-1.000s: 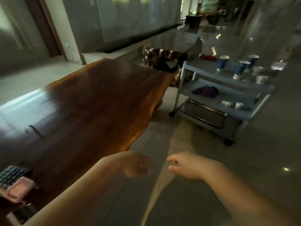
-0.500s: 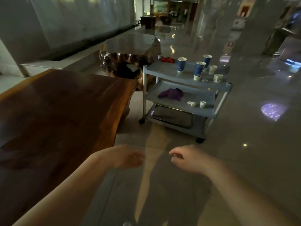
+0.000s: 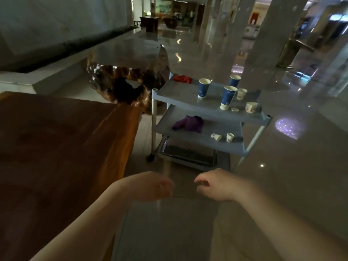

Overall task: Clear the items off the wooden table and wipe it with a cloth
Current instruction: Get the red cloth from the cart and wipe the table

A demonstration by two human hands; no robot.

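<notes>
Floor (image 3: 282, 185): polished pale tile, glossy, catching spots of light. To my left: white wall (image 3: 56, 19), with a dark low ledge (image 3: 66, 46) along its foot. Ahead of me: gnarled burl-wood slab (image 3: 122, 53) and a grey three-shelf trolley (image 3: 180, 97) on castors. To my right: pale square columns (image 3: 271, 29). Far end: lit lobby, dark cabinet (image 3: 149, 23). Light dim overall.

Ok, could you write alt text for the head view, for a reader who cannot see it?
The empty left hand and right hand hover, loosely curled, above a glossy floor beside a wooden table. Ahead, a grey three-shelf cart holds blue paper cups and a purple cloth.
</notes>
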